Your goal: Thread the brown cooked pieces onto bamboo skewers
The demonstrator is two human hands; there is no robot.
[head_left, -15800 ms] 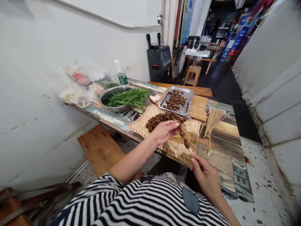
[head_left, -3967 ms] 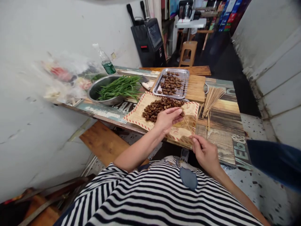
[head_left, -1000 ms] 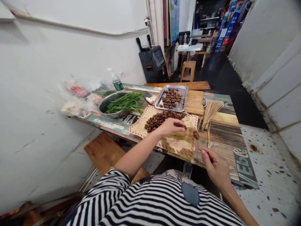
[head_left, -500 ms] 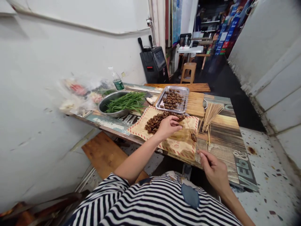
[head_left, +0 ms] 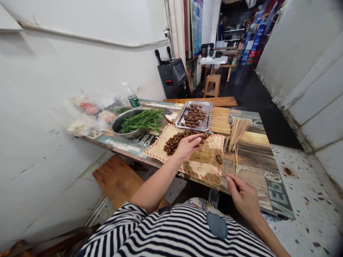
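1. The right hand (head_left: 244, 194) is closed in a pinch of thumb and forefinger near the lower end of a thin skewer (head_left: 212, 143)
2. That skewer slants up and leftward over the patterned paper (head_left: 198, 167), with one brown piece (head_left: 219, 159) threaded on it
3. The left hand (head_left: 187, 147) is partly open, fingers loosely curled, at the right part of the brown pile (head_left: 173, 144); whether it has hold of a piece, I cannot tell
4. The pile lies on the paper, which rests on the table (head_left: 249, 150)
5. Behind the paper, a metal tray (head_left: 208, 111) holds loaded skewers (head_left: 194, 116), their bare ends reaching over a wooden board (head_left: 222, 123)
6. Bare skewers (head_left: 238, 132) lie bundled right of the board; a bowl (head_left: 128, 135) of green stalks (head_left: 143, 120) stands left of the paper
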